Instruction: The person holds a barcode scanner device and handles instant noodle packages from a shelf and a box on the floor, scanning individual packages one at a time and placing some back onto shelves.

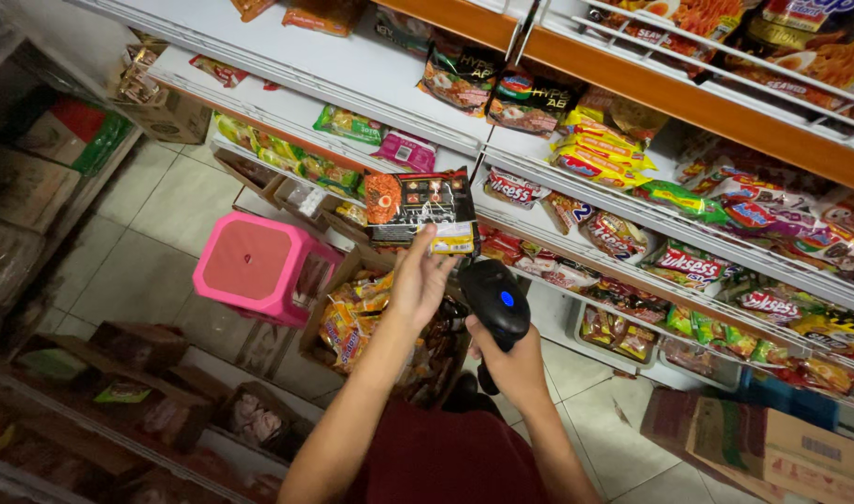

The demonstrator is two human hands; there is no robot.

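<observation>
My left hand (pixel 420 278) holds up a black instant-noodle packet (pixel 420 205) with a picture of a noodle bowl on it, gripping its lower edge. Just to the right and a little lower, my right hand (pixel 511 362) grips the handle of a black handheld barcode scanner (pixel 495 301) with a blue light on top. The scanner's head sits right under the packet's lower right corner. Both forearms reach up from the bottom of the view over my dark red shirt.
White store shelves (pixel 576 182) full of noodle packets run from top left to right. A pink plastic stool (pixel 255 267) stands on the tiled floor at left. An open carton of snack packets (pixel 352 317) sits below my hands; cardboard boxes (pixel 772 448) lie at bottom right.
</observation>
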